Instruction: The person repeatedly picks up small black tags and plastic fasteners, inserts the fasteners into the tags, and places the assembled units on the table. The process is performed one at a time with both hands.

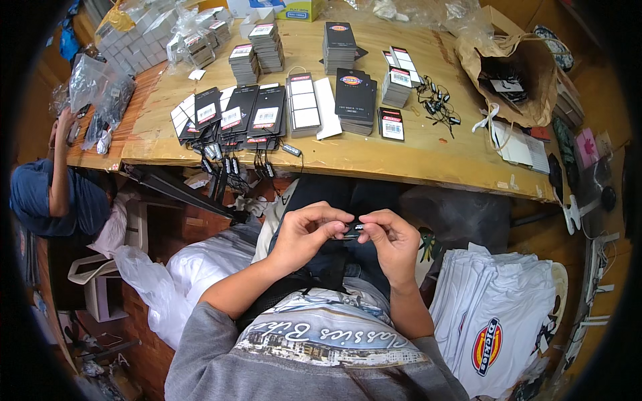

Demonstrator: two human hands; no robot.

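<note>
My left hand (307, 230) and my right hand (391, 240) meet over my lap, below the table's front edge. Both pinch one small black plastic tag fastener (353, 229) between their fingertips. A dark garment (334, 200) lies across my lap under the hands. On the wooden table (414, 157) ahead lie rows of black hang tags (234, 117) with white labels, their strings dangling over the edge.
Stacks of black tags (354, 97) and loose black fasteners (438, 103) lie on the table, with a brown paper bag (518, 77) at the right. Folded white shirts (495, 314) are piled at my right. Another person in a blue top (47, 197) sits at the left.
</note>
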